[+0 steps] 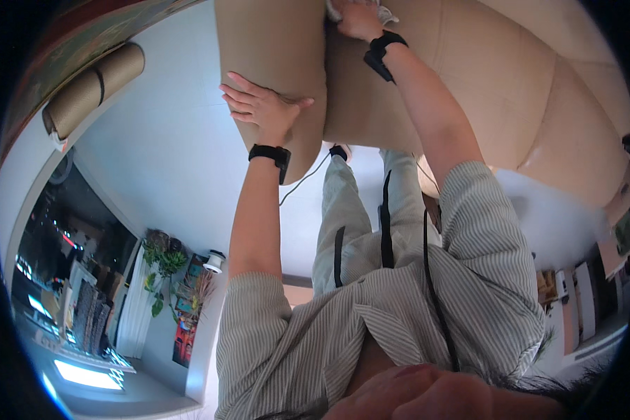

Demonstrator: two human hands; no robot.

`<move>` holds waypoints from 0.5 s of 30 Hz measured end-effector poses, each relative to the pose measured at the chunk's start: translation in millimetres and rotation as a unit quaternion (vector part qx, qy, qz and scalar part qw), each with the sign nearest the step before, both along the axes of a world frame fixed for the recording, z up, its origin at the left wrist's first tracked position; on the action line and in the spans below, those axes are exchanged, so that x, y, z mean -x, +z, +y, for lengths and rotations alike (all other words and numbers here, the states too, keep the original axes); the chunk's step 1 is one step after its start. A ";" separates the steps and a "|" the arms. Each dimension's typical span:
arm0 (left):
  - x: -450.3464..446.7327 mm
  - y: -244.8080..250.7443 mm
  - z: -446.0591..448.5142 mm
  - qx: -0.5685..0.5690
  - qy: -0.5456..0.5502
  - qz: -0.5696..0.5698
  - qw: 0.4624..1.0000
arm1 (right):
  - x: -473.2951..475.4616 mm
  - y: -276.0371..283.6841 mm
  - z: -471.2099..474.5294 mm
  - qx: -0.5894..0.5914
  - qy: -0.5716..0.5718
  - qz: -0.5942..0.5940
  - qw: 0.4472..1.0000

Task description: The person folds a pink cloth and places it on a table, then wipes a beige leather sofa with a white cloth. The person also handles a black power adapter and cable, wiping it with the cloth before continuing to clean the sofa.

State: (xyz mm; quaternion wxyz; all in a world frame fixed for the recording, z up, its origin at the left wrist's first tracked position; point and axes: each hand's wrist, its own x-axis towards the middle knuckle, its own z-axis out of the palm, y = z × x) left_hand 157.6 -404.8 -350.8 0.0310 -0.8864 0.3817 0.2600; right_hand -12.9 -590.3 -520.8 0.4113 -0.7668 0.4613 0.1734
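Observation:
My left hand lies flat with spread fingers on the rounded tan armrest of a sofa. My right hand, at the top edge of the view, is closed around a white cloth. It presses the cloth near the dark seam between the armrest and the tan sofa seat. Part of the cloth lies outside the frame. A black band with a small device is strapped around each wrist.
My feet stand on the pale floor before the sofa, with a thin dark cable beside them. A rolled brown mat lies along the left. Beyond are a dark window and leafy plants.

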 end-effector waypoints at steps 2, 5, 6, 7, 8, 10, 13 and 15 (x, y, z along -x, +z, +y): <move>0.4 -1.2 2.7 0.000 0.003 0.004 1.000 | 4.9 5.9 49.8 0.194 -0.021 -0.069 0.978; -1.3 0.3 4.7 0.012 -0.005 -0.003 1.000 | 17.8 29.9 146.9 0.189 0.000 -0.084 0.978; -2.1 1.2 5.3 0.006 -0.004 0.007 1.000 | 19.6 38.8 181.8 0.168 0.006 -0.076 0.983; -4.1 2.5 5.9 0.000 -0.025 0.000 1.000 | 22.8 47.6 216.0 0.161 0.007 -0.092 0.983; -6.2 3.7 5.3 -0.016 -0.040 0.006 0.999 | 26.7 55.3 246.9 0.166 -0.001 -0.112 0.980; -7.8 6.7 7.5 -0.032 -0.051 0.010 0.998 | 32.2 67.5 303.0 0.139 -0.016 -0.132 0.981; -5.0 11.4 10.2 -0.023 -0.051 0.016 0.998 | 46.4 79.5 370.9 0.064 -0.029 -0.128 0.989; -3.1 15.6 10.4 -0.020 -0.049 0.034 0.998 | 67.8 78.5 397.7 -0.212 -0.025 -0.089 0.973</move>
